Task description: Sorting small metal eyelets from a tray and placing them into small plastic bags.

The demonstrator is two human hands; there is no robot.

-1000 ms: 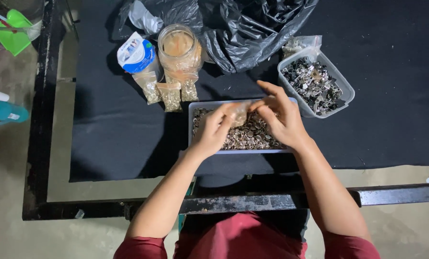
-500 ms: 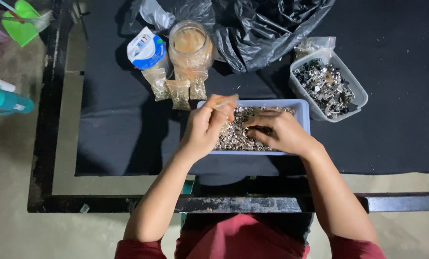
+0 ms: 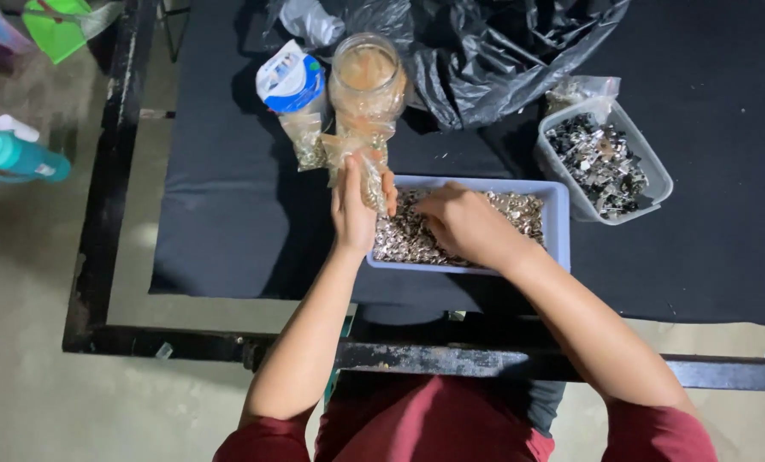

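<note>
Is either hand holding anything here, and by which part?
The left hand holds a small clear bag by its side, upright over the blue tray. The right hand rests in the tray's small metal pieces; whether it grips any cannot be told.

Head view, looking down on a black-covered table (image 3: 228, 222). Left hand (image 3: 354, 210) holding a small clear bag (image 3: 371, 180) upright at the near-left corner of a pale blue tray (image 3: 558, 227) filled with small metal pieces. Right hand (image 3: 463, 224) palm-down in the tray's contents. Behind: glass jar (image 3: 367, 77), grey bin (image 3: 603, 162) of darker parts, crumpled black plastic bag (image 3: 502, 51).
</note>
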